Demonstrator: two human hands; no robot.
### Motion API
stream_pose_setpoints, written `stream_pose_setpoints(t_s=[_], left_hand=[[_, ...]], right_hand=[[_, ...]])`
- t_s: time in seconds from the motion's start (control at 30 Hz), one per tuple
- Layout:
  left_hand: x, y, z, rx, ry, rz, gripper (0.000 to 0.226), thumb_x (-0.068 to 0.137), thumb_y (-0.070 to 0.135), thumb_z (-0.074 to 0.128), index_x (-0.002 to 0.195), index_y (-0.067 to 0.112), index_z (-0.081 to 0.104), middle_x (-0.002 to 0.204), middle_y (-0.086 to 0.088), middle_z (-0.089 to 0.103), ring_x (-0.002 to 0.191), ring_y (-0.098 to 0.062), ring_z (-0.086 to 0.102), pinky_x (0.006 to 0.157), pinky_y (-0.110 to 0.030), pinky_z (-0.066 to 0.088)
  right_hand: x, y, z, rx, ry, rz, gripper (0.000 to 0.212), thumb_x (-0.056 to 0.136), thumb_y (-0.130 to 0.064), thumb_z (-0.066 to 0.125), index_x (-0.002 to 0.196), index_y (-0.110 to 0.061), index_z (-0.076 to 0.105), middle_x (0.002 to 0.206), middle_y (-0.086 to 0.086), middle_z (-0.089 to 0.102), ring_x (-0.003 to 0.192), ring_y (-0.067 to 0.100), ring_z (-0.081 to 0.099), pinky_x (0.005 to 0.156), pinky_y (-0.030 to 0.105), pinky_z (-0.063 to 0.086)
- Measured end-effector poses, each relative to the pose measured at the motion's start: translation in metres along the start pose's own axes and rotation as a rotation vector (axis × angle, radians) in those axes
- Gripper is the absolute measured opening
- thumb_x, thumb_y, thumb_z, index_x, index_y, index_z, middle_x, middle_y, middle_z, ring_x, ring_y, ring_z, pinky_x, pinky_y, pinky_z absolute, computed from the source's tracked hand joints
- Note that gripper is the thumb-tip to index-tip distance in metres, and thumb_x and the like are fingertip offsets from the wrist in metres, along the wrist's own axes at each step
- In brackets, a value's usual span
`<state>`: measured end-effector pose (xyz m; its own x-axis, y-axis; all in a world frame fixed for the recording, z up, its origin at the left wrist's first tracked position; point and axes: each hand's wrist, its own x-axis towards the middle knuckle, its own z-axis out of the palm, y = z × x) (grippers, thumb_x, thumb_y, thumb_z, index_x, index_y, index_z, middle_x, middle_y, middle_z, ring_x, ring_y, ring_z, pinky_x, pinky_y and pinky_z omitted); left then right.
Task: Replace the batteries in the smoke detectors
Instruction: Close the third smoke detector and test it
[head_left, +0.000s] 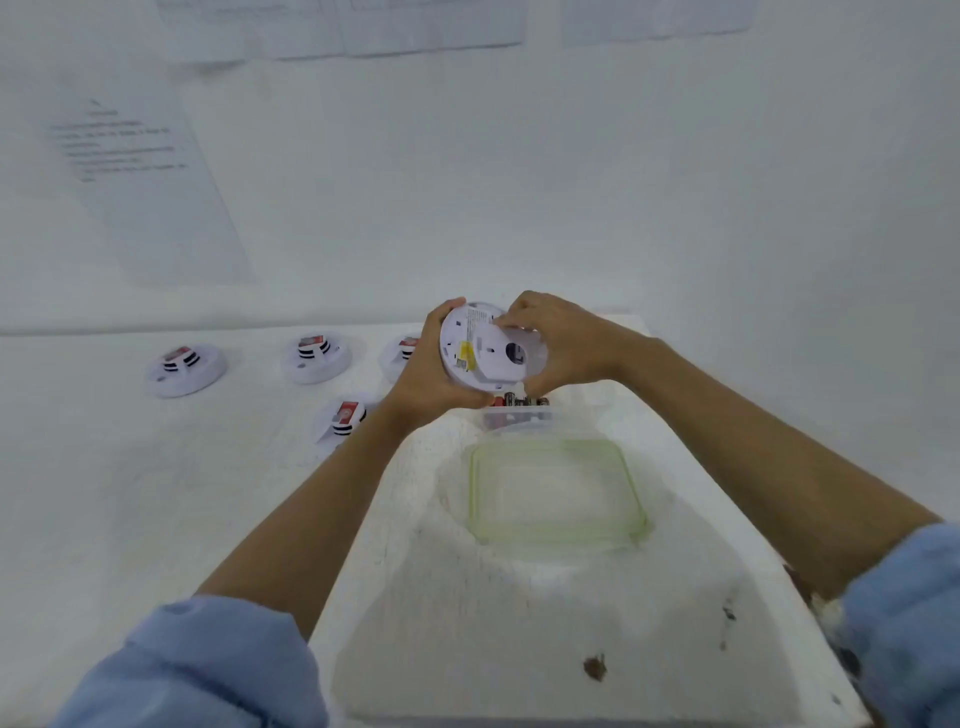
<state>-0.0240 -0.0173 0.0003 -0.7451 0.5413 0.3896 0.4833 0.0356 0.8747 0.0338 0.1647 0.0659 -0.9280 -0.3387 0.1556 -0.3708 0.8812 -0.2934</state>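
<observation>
A white wall (519, 182) with paper sheets (150, 192) stuck on it is seen behind a white tabletop (104, 493).

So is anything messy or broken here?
A little. The white foam block in front has a brown blotch near its close edge and small dark specks further right, like dirt or chips. The round white smoke detector held by the left hand and right hand shows no damage.
</observation>
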Motion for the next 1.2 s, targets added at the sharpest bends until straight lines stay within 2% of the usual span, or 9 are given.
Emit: stream_pose_setpoints(t_s=[0.13, 0.27, 0.37, 0.53, 0.67, 0.77, 0.87, 1.03, 1.2], left_hand=[[-0.016, 0.002, -0.009, -0.01, 0.023, -0.022, 0.113, 0.044, 0.012, 0.084, 0.138, 0.006, 0.021, 0.131, -0.006, 0.042, 0.112, 0.0, 0.052, 0.085, -0.018, 0.05], [-0.034, 0.009, -0.02, -0.022, 0.016, -0.034, 0.107, 0.046, 0.007, 0.084, 0.135, 0.015, 0.024, 0.131, -0.002, 0.04, 0.114, 0.003, 0.049, 0.086, -0.02, 0.05], [-0.049, 0.013, -0.025, -0.023, 0.021, -0.033, 0.104, 0.046, 0.002, 0.082, 0.132, 0.016, 0.024, 0.129, 0.0, 0.04, 0.111, 0.009, 0.048, 0.084, -0.015, 0.049], [-0.072, 0.019, -0.024, -0.048, 0.046, -0.041, 0.108, 0.044, 0.007, 0.082, 0.135, 0.012, 0.025, 0.135, -0.008, 0.037, 0.117, -0.005, 0.045, 0.082, -0.013, 0.048], [-0.081, 0.021, -0.022, -0.047, 0.055, -0.029, 0.104, 0.043, 0.003, 0.082, 0.131, 0.016, 0.027, 0.133, -0.008, 0.037, 0.117, -0.01, 0.045, 0.081, -0.014, 0.049], [-0.079, 0.025, -0.016, -0.058, 0.031, -0.012, 0.105, 0.039, 0.014, 0.085, 0.128, 0.017, 0.029, 0.132, -0.011, 0.038, 0.114, -0.007, 0.048, 0.08, -0.018, 0.051], [-0.071, 0.028, -0.008, -0.114, 0.013, -0.017, 0.104, 0.042, -0.001, 0.083, 0.129, 0.012, 0.027, 0.13, -0.01, 0.041, 0.11, -0.002, 0.054, 0.076, -0.02, 0.052], [-0.047, 0.018, -0.001, -0.077, -0.015, -0.029, 0.108, 0.044, -0.002, 0.082, 0.133, 0.005, 0.022, 0.12, 0.007, 0.045, 0.103, 0.012, 0.052, 0.078, -0.014, 0.05], [-0.015, 0.01, 0.002, -0.07, -0.025, -0.055, 0.118, 0.037, 0.016, 0.088, 0.138, 0.008, 0.025, 0.13, -0.006, 0.045, 0.117, -0.014, 0.051, 0.086, -0.026, 0.053]], right_hand=[[-0.025, -0.011, 0.01, 0.063, -0.023, 0.042, 0.083, 0.058, -0.028, 0.075, 0.134, -0.014, 0.045, 0.106, -0.001, 0.045, 0.099, 0.013, 0.042, 0.082, 0.019, 0.033], [-0.054, -0.021, 0.023, 0.212, -0.063, 0.123, 0.062, 0.052, -0.021, 0.073, 0.109, -0.03, 0.049, 0.108, -0.003, 0.052, 0.094, 0.017, 0.049, 0.081, 0.033, 0.046], [-0.068, -0.025, 0.038, 0.213, -0.134, 0.197, 0.055, 0.06, -0.009, 0.076, 0.108, -0.024, 0.053, 0.108, 0.001, 0.052, 0.095, 0.019, 0.049, 0.081, 0.03, 0.044], [-0.076, -0.03, 0.062, 0.17, -0.239, 0.319, 0.05, 0.07, -0.01, 0.074, 0.116, -0.019, 0.059, 0.118, 0.002, 0.051, 0.112, 0.018, 0.047, 0.092, 0.026, 0.04], [-0.073, -0.042, 0.05, 0.316, 0.138, 0.285, 0.028, 0.076, -0.022, 0.074, 0.102, -0.023, 0.065, 0.11, 0.003, 0.058, 0.103, 0.019, 0.054, 0.078, 0.011, 0.039], [-0.057, -0.057, 0.039, 0.428, 0.316, 0.192, 0.04, 0.08, -0.024, 0.071, 0.118, -0.023, 0.06, 0.117, 0.0, 0.052, 0.102, 0.011, 0.049, 0.082, 0.007, 0.036], [-0.042, -0.061, 0.037, 0.473, 0.216, 0.173, 0.054, 0.079, -0.022, 0.072, 0.128, -0.026, 0.053, 0.123, 0.002, 0.045, 0.111, 0.012, 0.045, 0.098, 0.025, 0.04], [-0.029, -0.035, 0.024, 0.387, 0.14, 0.141, 0.058, 0.076, -0.022, 0.074, 0.13, -0.021, 0.053, 0.114, 0.006, 0.054, 0.107, 0.02, 0.053, 0.096, 0.035, 0.047], [-0.012, -0.004, 0.011, 0.157, 0.069, 0.073, 0.055, 0.084, -0.032, 0.065, 0.135, -0.021, 0.046, 0.13, 0.006, 0.045, 0.114, 0.019, 0.048, 0.099, 0.033, 0.043]])
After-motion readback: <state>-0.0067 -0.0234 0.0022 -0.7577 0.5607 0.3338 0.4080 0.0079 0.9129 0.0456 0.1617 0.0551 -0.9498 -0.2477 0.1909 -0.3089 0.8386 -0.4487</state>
